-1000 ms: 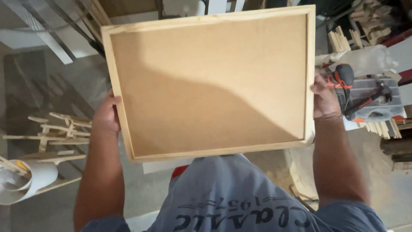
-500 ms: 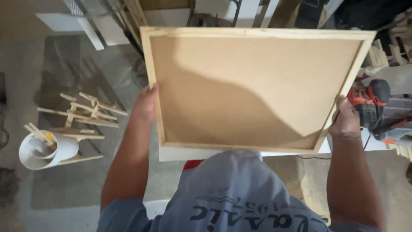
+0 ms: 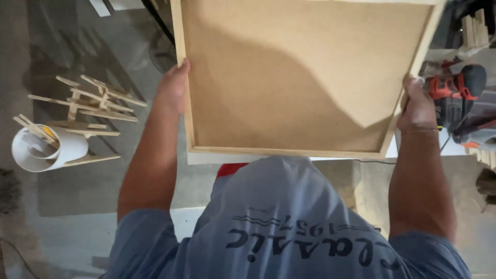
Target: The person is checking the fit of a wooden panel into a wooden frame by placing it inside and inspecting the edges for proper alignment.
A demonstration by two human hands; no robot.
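Both hands clamped on the framed board (image 3: 305, 77), held flat in front of the chest. Left hand (image 3: 173, 85) grips the left rail, right hand (image 3: 416, 106) the right rail, set wide apart to keep the panel steady. Power tool (image 3: 454, 95) sits just beside the right edge. Wooden sticks (image 3: 85, 103) and white tube (image 3: 44, 150) lie on the floor (image 3: 77, 206), well apart to the left.

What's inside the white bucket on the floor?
Thin pale wooden sticks poke out of the round white plastic bucket, which lies tipped over beside a small wooden rack. Its wall hides how far in they reach, and anything else inside.
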